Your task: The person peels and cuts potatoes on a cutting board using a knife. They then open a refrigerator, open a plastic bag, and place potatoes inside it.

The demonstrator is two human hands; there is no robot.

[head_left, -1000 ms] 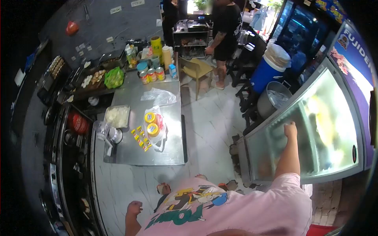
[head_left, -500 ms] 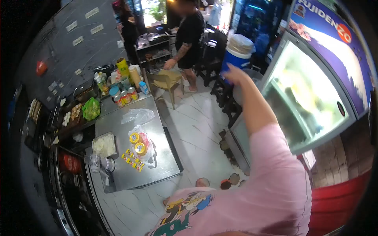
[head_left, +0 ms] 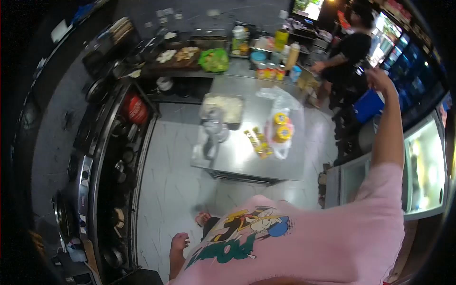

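Note:
My right hand (head_left: 378, 79) is raised at the end of an outstretched arm at the upper right. Its fingers look loosely extended, slightly blurred, with nothing seen in them. Just below it in the view is a blue container (head_left: 368, 107), apart from the hand as far as I can tell. Low at my side hangs my left hand (head_left: 180, 241), fingers loosely bent and apart, empty, above the tiled floor. In front of me stands a steel table (head_left: 237, 159) bearing a tray of white pieces (head_left: 230, 108), yellow-lidded jars (head_left: 282, 133) on plastic and yellow sachets (head_left: 258, 142).
A steel rack with pots (head_left: 124, 166) runs along the left. Bottles and cans (head_left: 269, 72) and a green bag (head_left: 213, 61) line the back counter. A person in black (head_left: 354, 50) stands at the back right. A lit glass-front fridge (head_left: 425, 166) is on the right.
My view has swung left, so the table now lies nearer the centre and the rack shows more fully. My left hand has come into view; my right arm stays outstretched.

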